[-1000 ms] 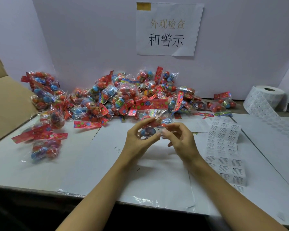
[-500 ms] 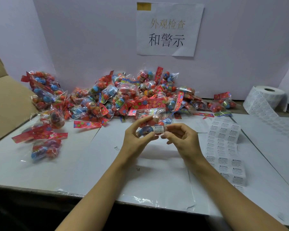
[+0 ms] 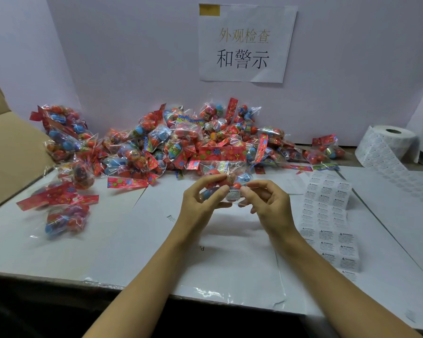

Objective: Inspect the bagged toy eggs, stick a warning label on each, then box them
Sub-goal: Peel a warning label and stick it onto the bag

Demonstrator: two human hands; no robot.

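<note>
I hold one clear bag of red and blue toy eggs point(image 3: 226, 175) upright above the table's middle, its red header card on top. My left hand point(image 3: 203, 201) grips the bag's lower left side. My right hand point(image 3: 264, 201) pinches its lower right edge, fingertips touching a white warning label point(image 3: 233, 195) stuck on the bag's front. Behind lies a big pile of bagged eggs point(image 3: 171, 142) along the wall. A sheet of warning labels point(image 3: 327, 215) lies to the right of my right hand.
A label roll point(image 3: 388, 140) stands at the back right, its strip trailing forward. Two bags point(image 3: 64, 213) lie apart at the left. A brown cardboard box point(image 3: 7, 152) flap rises at the far left. A paper sign point(image 3: 244, 42) hangs on the wall.
The bag has been raised and turned so its header card stands up. The white label now shows on its front, with my right fingertips on it.
</note>
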